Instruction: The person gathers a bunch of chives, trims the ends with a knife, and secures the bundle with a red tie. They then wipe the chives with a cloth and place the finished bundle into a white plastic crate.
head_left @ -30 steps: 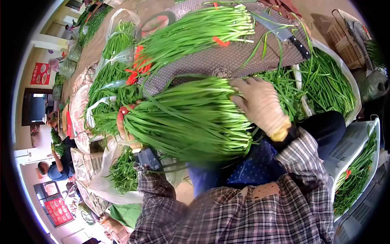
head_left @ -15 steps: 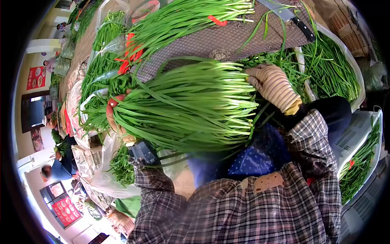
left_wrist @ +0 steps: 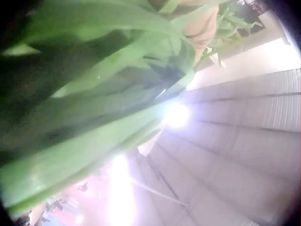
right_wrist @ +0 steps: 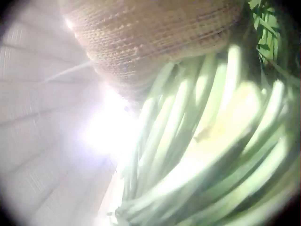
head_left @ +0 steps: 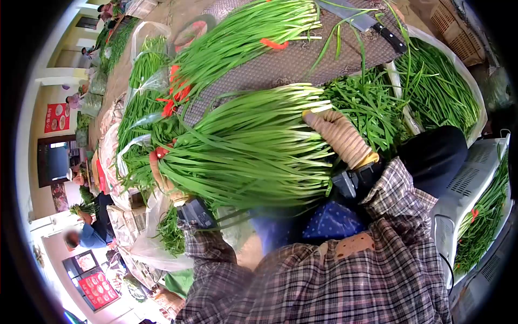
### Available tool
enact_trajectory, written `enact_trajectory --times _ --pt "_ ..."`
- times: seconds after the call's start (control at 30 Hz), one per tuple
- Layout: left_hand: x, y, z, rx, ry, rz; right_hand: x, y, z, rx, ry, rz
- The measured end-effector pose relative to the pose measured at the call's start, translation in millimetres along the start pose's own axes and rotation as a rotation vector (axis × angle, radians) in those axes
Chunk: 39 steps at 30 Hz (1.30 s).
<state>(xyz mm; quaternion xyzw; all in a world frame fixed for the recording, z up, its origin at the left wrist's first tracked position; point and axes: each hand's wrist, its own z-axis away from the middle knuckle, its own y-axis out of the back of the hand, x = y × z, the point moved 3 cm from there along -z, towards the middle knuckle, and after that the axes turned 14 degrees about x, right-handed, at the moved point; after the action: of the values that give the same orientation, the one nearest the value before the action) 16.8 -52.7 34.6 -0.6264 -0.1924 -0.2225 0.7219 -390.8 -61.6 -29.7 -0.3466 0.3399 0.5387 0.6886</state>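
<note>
A large loose bunch of garlic chives (head_left: 248,146) lies across the middle of the head view, pale cut ends to the right, leaves to the left. My left hand (head_left: 163,175), in a glove with red fingertips, grips its leafy end from the left; most of its fingers are hidden by leaves. At the upper pale ends, my right hand (head_left: 341,135), in a striped knit glove, holds stalks, with a yellow fingertip on top and other fingers hidden. Its glove (right_wrist: 155,42) curves over stalks (right_wrist: 174,122) in the right wrist view. Broad leaves (left_wrist: 84,103) fill much of the left wrist view.
Beyond lies another chive bunch (head_left: 248,46) on a patterned mat (head_left: 291,62), with red ties (head_left: 177,89) and a knife (head_left: 372,24). Bagged greens (head_left: 442,89) stand right; a white crate (head_left: 458,183) stands at the lower right. Another person (head_left: 94,232) is far left.
My right hand moved off the cut ends to the right, then came back to the upper stalks with a fingertip over them. My left hand keeps its hold; the head view shifted slightly.
</note>
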Motion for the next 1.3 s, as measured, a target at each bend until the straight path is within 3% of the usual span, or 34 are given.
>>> enact_trajectory --times 0.03,0.07,0.13,0.2,0.23,0.27,0.3,0.33,0.37,0.4,0.43,0.5,0.53,0.6,0.67,0.7,0.8,0.83,0.87,0.93,1.0,1.07,1.13,1.17,1.2,1.23,1.3 --pt "-8 -10 0 -0.056 -0.057 -0.055 -2 -2 3 -0.026 0.063 -0.043" --pt "1 9 4 0.095 -0.151 -0.119 -2 -4 7 -0.053 0.119 -0.086" --pt "20 44 2 0.210 -0.051 -0.026 -8 4 15 0.054 0.128 0.055" --pt "40 87 -2 0.205 -0.081 -0.172 5 21 5 0.042 0.233 -0.109" --pt "18 46 4 0.184 -0.122 -0.156 -3 34 7 0.036 0.275 -0.043" --pt "20 61 3 0.183 -0.125 -0.151 -6 45 7 0.188 0.418 0.108" --pt "25 89 1 0.232 -0.222 -0.093 -4 61 1 0.256 0.331 0.220" --pt "16 66 -1 0.281 -0.316 -0.033 -3 79 -5 0.327 0.243 0.332" --pt "-3 36 5 0.148 -0.083 0.047 -3 94 -11 0.425 0.243 0.440" --pt "-1 26 -1 -0.106 0.165 0.113 -1 106 -17 0.521 0.244 0.547" --pt "-1 38 -1 -0.024 0.096 0.139 -4 110 -15 0.575 0.542 0.728" --pt "0 51 1 0.057 0.030 0.163 -5 110 -16 0.559 0.639 0.948" --pt "1 54 1 0.090 -0.024 0.022 -7 107 -14 0.564 0.706 1.004" --pt "3 61 0 0.118 -0.080 -0.119 -3 111 -18 0.570 0.667 1.081" --pt "4 78 -3 -0.041 0.086 0.074 8 121 -34 0.599 0.606 1.209" --pt "25 122 -3 0.023 -0.011 -0.101 9 131 -41 0.614 0.521 1.250" --pt "-5 81 4 -0.019 -0.105 0.038 7 150 -45 0.595 0.413 1.311" --pt "-2 82 0 -0.083 0.001 0.033 -3 142 -36 0.500 0.393 1.363" --pt "-5 89 2 0.006 0.004 0.103 -13 134 -25 0.404 0.371 1.413" --pt "-5 95 6 0.100 -0.024 0.095 -52 103 13 0.471 0.776 1.275" --pt "-14 70 4 0.181 -0.096 -0.004 -62 78 19 0.295 0.699 0.591" --pt "-13 73 -3 0.137 0.019 0.079 -61 56 5 -0.090 0.223 0.159" --pt "-15 63 -3 0.061 0.038 0.085 -58 35 -16 -0.169 0.225 0.175" --pt "-11 77 -3 0.129 -0.047 0.055 -54 26 -28 -0.183 0.186 0.240" --pt "-7 100 -4 0.197 -0.131 0.027 -53 17 -34 -0.198 0.146 0.308" --pt "22 167 -11 0.127 -0.101 -0.002 -62 6 -25 -0.207 0.182 0.200" --pt "7 119 -2 0.097 -0.109 0.013 -46 0 -43 -0.154 0.091 0.135"
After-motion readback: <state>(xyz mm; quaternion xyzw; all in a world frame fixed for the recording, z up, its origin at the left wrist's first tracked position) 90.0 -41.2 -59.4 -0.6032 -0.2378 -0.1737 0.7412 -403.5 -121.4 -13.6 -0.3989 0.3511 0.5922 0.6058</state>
